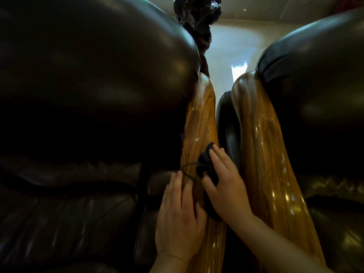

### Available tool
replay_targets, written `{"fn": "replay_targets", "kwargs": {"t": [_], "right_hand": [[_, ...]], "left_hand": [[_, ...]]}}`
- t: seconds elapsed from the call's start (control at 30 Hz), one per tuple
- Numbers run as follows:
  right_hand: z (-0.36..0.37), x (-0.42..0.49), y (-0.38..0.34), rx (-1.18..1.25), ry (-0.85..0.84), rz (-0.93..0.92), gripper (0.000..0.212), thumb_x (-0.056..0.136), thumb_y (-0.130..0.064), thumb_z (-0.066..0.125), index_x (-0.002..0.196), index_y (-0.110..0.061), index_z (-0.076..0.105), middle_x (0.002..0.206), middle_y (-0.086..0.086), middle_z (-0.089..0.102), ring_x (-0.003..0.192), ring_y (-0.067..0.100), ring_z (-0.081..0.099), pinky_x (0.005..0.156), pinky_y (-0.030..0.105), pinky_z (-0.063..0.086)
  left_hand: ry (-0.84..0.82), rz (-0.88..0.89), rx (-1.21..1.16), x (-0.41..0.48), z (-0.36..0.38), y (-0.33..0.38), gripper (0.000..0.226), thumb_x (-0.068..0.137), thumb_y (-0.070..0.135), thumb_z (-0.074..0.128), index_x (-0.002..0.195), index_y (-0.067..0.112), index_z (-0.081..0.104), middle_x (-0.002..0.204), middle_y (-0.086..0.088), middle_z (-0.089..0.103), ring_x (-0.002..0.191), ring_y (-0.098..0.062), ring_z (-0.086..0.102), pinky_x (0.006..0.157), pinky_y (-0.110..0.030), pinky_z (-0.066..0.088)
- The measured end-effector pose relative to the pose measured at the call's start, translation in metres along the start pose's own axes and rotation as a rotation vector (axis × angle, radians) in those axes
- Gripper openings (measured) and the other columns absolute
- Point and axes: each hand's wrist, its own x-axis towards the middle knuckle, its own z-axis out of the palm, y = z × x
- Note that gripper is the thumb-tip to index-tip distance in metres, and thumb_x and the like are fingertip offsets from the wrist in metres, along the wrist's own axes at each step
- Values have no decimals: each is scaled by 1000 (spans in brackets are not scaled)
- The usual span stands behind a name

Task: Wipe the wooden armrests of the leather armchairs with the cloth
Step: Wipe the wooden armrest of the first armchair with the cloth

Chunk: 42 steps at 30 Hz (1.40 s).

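Note:
Two dark leather armchairs stand side by side, the left armchair [88,85] and the right armchair [315,75]. Between them run two glossy wooden armrests: the left chair's armrest [201,119] and the right chair's armrest [260,134]. A small black cloth [204,164] with a loose thread lies on the left chair's armrest. My right hand [226,184] presses down on the cloth, its fingers spread over it. My left hand [179,217] lies flat on the same armrest, just below and left of the cloth, holding nothing.
A dark carved wooden object [197,16] rises behind the gap between the chairs. Pale floor [232,46] shows beyond it. The narrow gap between the two armrests holds the dark leather side of the right chair [226,119]. White specks dot the right armrest.

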Motion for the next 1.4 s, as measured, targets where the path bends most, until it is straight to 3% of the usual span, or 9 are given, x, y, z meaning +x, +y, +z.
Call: {"fn": "replay_targets", "kwargs": {"t": [0.13, 0.23, 0.3, 0.53, 0.77, 1.0, 1.2, 1.27, 1.4], "right_hand": [[-2, 48, 5, 44, 63, 171, 56, 94, -29, 54, 147, -19, 39, 150, -3, 44, 137, 9, 38, 109, 21, 27], [-9, 97, 4, 107, 14, 188, 30, 93, -27, 54, 122, -20, 58, 115, -1, 62, 106, 18, 59, 92, 37, 50], [-12, 128, 9, 152, -35, 187, 23, 92, -26, 53, 113, -20, 60, 106, 2, 63, 96, 21, 60, 87, 45, 51], [-9, 214, 21, 194, -91, 157, 52, 94, -25, 54, 145, -20, 47, 153, -2, 44, 138, 21, 42, 113, 38, 35], [-8, 266, 23, 53, -60, 47, 42, 91, -25, 58, 133, -22, 60, 137, 3, 60, 122, 26, 55, 101, 33, 43], [-28, 160, 11, 64, -135, -352, 28, 77, -23, 59, 99, -22, 76, 106, -11, 71, 107, 15, 55, 95, 39, 41], [-53, 182, -12, 709, -28, 36, 29, 85, 6, 55, 97, -18, 66, 87, -9, 67, 82, 12, 66, 75, 35, 57], [-46, 166, -8, 552, -172, 10, 34, 85, 1, 56, 109, -22, 66, 104, -8, 65, 96, 10, 63, 87, 37, 56], [-13, 125, 12, -259, -201, -506, 46, 89, -39, 54, 134, -32, 54, 143, -9, 48, 140, 14, 38, 119, 43, 26]], "left_hand": [[3, -3, 5, -2, 2, -1, 50, 92, 36, 40, 139, 20, 42, 159, -3, 25, 148, -16, 20, 111, -41, 37], [4, 0, -16, -1, 0, 0, 50, 91, 36, 40, 138, 19, 42, 159, -3, 27, 148, -16, 21, 109, -43, 41], [-4, 1, -7, -1, -1, 1, 50, 91, 37, 41, 138, 20, 43, 159, -2, 28, 148, -15, 21, 108, -44, 42], [16, -3, -45, 5, -1, 4, 52, 83, 35, 48, 133, 20, 49, 154, -4, 39, 140, -21, 38, 96, -45, 51], [23, 45, -12, 13, 3, -1, 56, 74, 36, 52, 127, 17, 51, 144, -13, 50, 134, -26, 43, 89, -43, 53], [16, 54, -24, 17, 2, 1, 58, 70, 37, 53, 123, 15, 52, 142, -16, 49, 129, -34, 49, 81, -46, 57], [42, 63, -45, 19, 4, 0, 60, 69, 38, 52, 124, 15, 51, 144, -13, 41, 130, -30, 42, 82, -48, 55], [32, 62, -57, 18, 4, -1, 60, 68, 38, 53, 124, 15, 50, 144, -12, 41, 130, -29, 42, 81, -47, 55], [-2, 59, -48, 18, 6, -3, 62, 65, 39, 54, 123, 19, 52, 146, -11, 45, 131, -28, 43, 83, -44, 54]]}}
